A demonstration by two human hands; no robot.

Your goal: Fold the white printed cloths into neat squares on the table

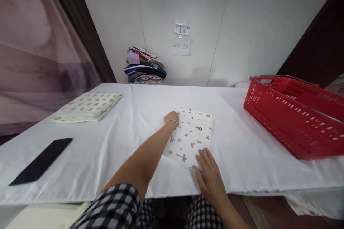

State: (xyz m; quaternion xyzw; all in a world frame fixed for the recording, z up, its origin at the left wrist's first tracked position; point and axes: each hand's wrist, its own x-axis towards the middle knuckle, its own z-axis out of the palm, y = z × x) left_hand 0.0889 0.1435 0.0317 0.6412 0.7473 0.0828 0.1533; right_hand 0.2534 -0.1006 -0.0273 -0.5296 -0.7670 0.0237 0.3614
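Note:
A folded white cloth with small printed motifs point(191, 136) lies flat in the middle of the white-covered table point(134, 121). My left hand point(172, 117) reaches across and rests on the cloth's far left corner, fingers curled at the edge; a thin bracelet sits on that wrist. My right hand point(209, 177) lies flat on the cloth's near right corner with its fingers spread. Neither hand lifts the cloth.
A second folded patterned cloth point(87, 106) lies at the table's far left. A black phone point(41, 161) sits near the left front edge. A red plastic basket point(297, 114) stands at the right. A pile of folded clothes point(145, 66) rests against the back wall under paper notes.

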